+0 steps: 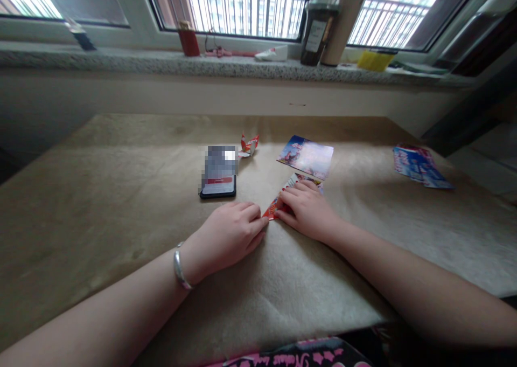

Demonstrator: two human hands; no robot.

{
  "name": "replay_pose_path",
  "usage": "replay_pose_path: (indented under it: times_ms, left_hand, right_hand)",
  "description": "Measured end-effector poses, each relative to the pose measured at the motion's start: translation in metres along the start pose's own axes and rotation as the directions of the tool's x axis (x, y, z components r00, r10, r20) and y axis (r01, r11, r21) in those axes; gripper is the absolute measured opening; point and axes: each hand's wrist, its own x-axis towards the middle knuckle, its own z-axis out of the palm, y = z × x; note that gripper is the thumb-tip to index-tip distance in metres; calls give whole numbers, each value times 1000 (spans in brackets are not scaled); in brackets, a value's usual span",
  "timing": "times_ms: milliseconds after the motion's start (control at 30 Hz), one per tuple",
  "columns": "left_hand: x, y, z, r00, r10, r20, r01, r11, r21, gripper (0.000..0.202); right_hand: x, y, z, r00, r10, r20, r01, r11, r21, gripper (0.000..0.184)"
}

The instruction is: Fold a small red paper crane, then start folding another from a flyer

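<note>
A folded piece of printed paper (pixel 271 210), mostly red with a patterned upper part, lies on the table in front of me. My right hand (pixel 306 208) rests over it, fingers bent and pressing it down, so much of it is hidden. At its lower left corner, the fingertips of my left hand (pixel 236 229) pinch or press the pointed end. A silver bangle circles my left wrist. Just beyond the paper lies a flat blue and pink printed sheet (pixel 309 157). Further left stands a small folded red and white paper figure (pixel 250 145).
A phone (pixel 218 189) with a partly blurred screen lies left of the paper figure. Several blue printed cards (pixel 418 166) are piled at the right. On the stone windowsill (pixel 141 60) stand a red cylinder (pixel 188 39), a dark labelled jar (pixel 317 35) and a yellow item (pixel 375 61).
</note>
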Motion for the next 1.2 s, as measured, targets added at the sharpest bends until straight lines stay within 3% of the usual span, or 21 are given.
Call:
replay_pose_path:
  times_ms: [333, 800, 1033, 1200]
  left_hand:
    - [1, 0, -1, 997, -67, 26, 69, 995, -70, 24]
    - [-1, -4, 0, 982, -185, 37, 189, 950, -251, 23]
    - [-6, -4, -6, 976, -196, 92, 210, 961, -182, 21]
    - [-4, -6, -4, 986, -157, 57, 163, 977, -135, 20]
  right_hand:
    - [2, 4, 4, 997, 73, 11, -74, 985, 157, 22]
    - [0, 6, 7, 998, 68, 13, -69, 978, 198, 22]
    - [0, 9, 9, 998, 54, 10, -55, 978, 202, 24]
    - [1, 9, 10, 999, 49, -3, -47, 980, 191, 25]
